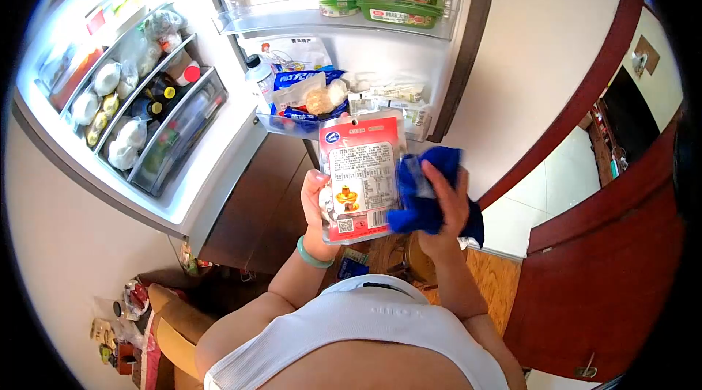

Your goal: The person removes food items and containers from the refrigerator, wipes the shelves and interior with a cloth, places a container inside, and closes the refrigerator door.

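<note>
Worn on the head, close in front of the fridge; looks forward and steeply down, past the shirt below the fridge in view.

1. An open fridge at 10 o'clock glows bright white inside, its door swung out towards 12
2. Dark brown panels lie below the fridge, nearer 8
3. A pale wall curves down between 9 and 7; another pale wall stands at 2
4. A dark red door frame rises past 2; a dark red door fills 4
5. Pale tiles show at 3, wood flooring past 4
6. A tan padded seat sits near 8
</note>
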`<state>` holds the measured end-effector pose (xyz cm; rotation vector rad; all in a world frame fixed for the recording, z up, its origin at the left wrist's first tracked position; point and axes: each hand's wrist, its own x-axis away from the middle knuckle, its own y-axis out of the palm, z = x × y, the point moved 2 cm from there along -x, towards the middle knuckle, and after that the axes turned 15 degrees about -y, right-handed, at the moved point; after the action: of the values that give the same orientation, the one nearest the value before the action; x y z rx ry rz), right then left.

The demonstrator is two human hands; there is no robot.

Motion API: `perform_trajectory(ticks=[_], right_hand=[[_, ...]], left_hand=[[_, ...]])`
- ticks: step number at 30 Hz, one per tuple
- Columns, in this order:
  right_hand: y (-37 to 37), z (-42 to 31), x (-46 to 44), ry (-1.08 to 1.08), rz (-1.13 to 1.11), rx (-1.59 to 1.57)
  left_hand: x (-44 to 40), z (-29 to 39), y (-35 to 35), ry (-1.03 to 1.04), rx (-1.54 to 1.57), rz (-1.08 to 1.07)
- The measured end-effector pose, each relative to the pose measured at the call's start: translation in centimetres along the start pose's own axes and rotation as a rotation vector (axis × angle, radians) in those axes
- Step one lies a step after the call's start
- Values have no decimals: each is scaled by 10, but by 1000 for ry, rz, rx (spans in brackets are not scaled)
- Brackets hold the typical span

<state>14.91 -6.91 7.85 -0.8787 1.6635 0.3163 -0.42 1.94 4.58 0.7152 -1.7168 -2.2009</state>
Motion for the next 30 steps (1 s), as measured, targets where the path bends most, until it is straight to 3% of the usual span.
perform_trajectory(ticks=[2,5,7,8,10,12,15,19,21,22,24,25,26,27,29,30], right_hand=[[8,-6,-16,-87,-213,60],[14,3,-33,-104,-161,141],[21,22,-32,-27,-73,-143],[24,26,-29,-25,-69,-143],[31,33,-24,180,-100,-351],[36,34,-26,192,-74,-320],[35,47,-32,167,188,-165],[21,74,-38,200,168,-27],[14,71,-37,429,505,-386],[10,69,-34,343,502,-201],[9,48,-21,67,295,-177],[9,43,-19,46,291,-192],[12,41,-24,19,68,-23],[17,40,-27,-7,-151,152],[16,49,-17,229,-28,52],[13,49,-15,344,62,-73]], left_hand=[[4,-4,2,12,-8,102],[5,-2,1,2,-76,119],[6,1,-2,-65,-42,41],[6,1,-2,-68,-44,44],[4,4,-1,-2,-180,180],[4,5,6,-11,-176,196],[12,11,-14,-49,-154,202],[18,3,-14,-82,-62,154],[14,6,-12,-59,-70,147],[14,8,-12,-68,-42,173],[16,8,-12,-57,-22,184],[18,3,-13,-74,-37,230],[15,2,-13,-89,-61,270],[10,-3,4,-125,-87,124],[20,-2,7,66,-469,334],[15,3,4,0,-205,328]])
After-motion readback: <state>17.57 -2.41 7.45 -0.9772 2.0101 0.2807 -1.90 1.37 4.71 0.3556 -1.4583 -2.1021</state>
